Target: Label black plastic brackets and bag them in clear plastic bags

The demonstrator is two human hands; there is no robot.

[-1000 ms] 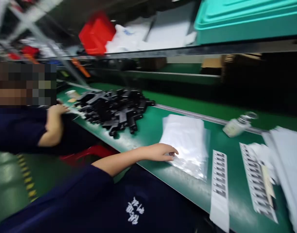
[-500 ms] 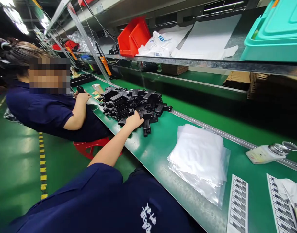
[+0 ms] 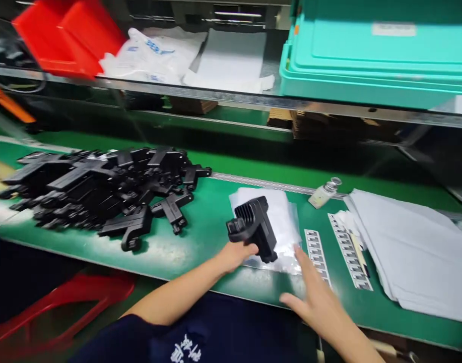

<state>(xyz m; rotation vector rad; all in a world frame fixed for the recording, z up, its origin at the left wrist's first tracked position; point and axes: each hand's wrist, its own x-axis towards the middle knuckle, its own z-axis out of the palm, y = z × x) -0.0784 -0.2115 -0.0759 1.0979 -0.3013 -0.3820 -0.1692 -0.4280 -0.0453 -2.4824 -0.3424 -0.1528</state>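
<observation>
My left hand (image 3: 234,256) grips a black plastic part (image 3: 253,229) and holds it above the near end of a stack of clear plastic bags (image 3: 279,212) on the green bench (image 3: 200,237). My right hand (image 3: 317,297) hovers open, fingers stretched out, just right of the part at the bags' near corner. A big heap of similar black parts (image 3: 98,186) lies to the left.
Strips of printed labels (image 3: 317,254) and a pile of white sheets (image 3: 412,242) lie to the right, a small bottle (image 3: 323,194) behind them. A shelf above carries a red bin (image 3: 64,35), white bags (image 3: 155,50) and a teal crate (image 3: 374,55). A red stool (image 3: 64,307) stands below left.
My left hand has left the heap with a black part and carried it right over the bags. My right hand has come into view. The view has swung right, past the seated co-worker.
</observation>
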